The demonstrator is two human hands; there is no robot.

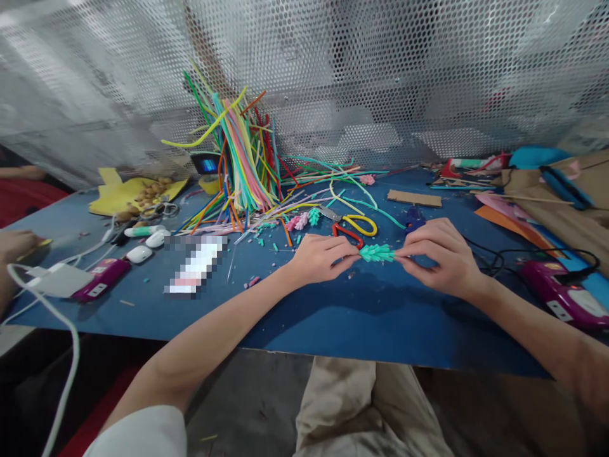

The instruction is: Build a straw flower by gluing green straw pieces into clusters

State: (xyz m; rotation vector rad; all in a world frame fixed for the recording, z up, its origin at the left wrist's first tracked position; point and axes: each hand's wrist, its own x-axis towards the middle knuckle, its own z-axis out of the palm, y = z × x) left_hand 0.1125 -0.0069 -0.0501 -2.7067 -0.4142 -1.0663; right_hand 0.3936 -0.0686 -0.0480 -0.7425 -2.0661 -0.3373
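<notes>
Above the table's front half, my left hand pinches the left end of a teal spiky piece, made of short pipe-cleaner-like bits in a row. On its other end, my right hand has thumb and fingers closed, so the piece lies level between both hands. Just behind it are scissors with one red and one yellow handle loop. Similar small spiky pieces, a pink one and a teal one, rest left of the scissors. A dark blue object, partly hidden, sits behind my right hand.
A large bundle of coloured pipe cleaners stands at the back. Left are a lit phone, white cables and a purple power strip; another person's hand is at the edge. A second purple strip is right. Cardboard lies behind.
</notes>
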